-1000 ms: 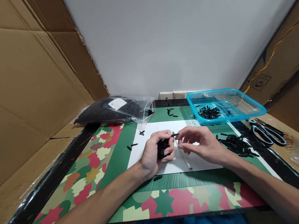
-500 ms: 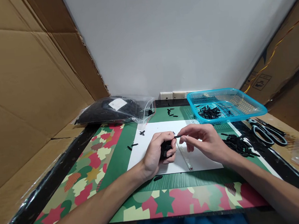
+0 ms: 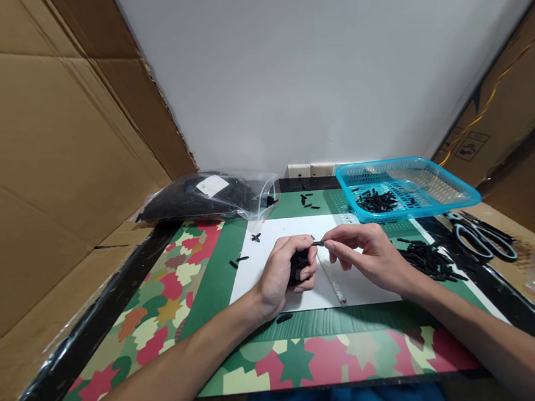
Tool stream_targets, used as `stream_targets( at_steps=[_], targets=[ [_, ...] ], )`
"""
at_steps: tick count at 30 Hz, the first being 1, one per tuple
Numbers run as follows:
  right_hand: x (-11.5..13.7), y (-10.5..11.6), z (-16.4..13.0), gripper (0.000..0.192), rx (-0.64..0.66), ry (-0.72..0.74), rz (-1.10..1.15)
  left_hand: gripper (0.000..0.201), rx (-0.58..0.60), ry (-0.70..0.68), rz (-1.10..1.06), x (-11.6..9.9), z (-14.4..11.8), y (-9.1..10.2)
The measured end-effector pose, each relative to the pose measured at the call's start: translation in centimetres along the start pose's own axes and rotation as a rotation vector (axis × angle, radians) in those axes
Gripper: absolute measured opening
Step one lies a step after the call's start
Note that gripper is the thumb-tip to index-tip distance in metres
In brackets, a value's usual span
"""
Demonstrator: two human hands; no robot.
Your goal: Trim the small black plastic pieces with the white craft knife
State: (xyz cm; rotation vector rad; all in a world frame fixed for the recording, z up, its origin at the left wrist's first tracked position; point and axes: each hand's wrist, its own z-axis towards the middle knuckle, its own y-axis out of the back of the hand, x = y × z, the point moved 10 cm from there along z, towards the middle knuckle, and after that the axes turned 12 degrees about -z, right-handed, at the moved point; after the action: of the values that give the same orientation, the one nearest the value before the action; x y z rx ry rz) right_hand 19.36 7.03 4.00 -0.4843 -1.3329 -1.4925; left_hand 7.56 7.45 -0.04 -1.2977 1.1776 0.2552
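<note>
My left hand [image 3: 287, 267] is closed around a clump of small black strips [image 3: 299, 267], partly hidden by its fingers. A single thin black strip [image 3: 319, 243] bridges the gap to my right hand [image 3: 365, 256], which pinches its right end between thumb and fingertips. The strip's left end meets my left thumb and forefinger. Both hands are over a white sheet [image 3: 274, 295], where a narrow clear plastic sleeve [image 3: 334, 284] lies beneath them. Beside my right wrist is a pile of loose black strips [image 3: 430, 261].
A blue basket [image 3: 469, 198] with more black strips stands at the back right. Scissors [image 3: 476, 242] lie to its front right. At the back left is a clear bag [image 3: 194, 196] full of black pieces. Stray strips [image 3: 256, 238] dot the sheet and the green mat [image 3: 213, 283].
My right hand has shifted slightly right, away from my left, still pinching the thin strip. My left hand keeps its grip on the clump. The whole view has drifted a little.
</note>
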Motion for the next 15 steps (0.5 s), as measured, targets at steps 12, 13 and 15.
stream_targets(
  at_steps=[12, 13, 15],
  targets=[
    [-0.21, -0.28, -0.16, 0.033, 0.024, -0.003, -0.047, 0.033, -0.008, 0.008, -0.006, 0.07, 0.13, 0.14],
    [-0.19, -0.27, -0.16, 0.033, 0.019, -0.001, -0.052, 0.033, -0.008, 0.011, -0.006, 0.07, 0.12, 0.12],
    [-0.11, 0.16, -0.12, 0.033, -0.016, 0.012, -0.084, 0.032, -0.007, 0.019, -0.008, 0.12, 0.07, 0.11]
  ],
)
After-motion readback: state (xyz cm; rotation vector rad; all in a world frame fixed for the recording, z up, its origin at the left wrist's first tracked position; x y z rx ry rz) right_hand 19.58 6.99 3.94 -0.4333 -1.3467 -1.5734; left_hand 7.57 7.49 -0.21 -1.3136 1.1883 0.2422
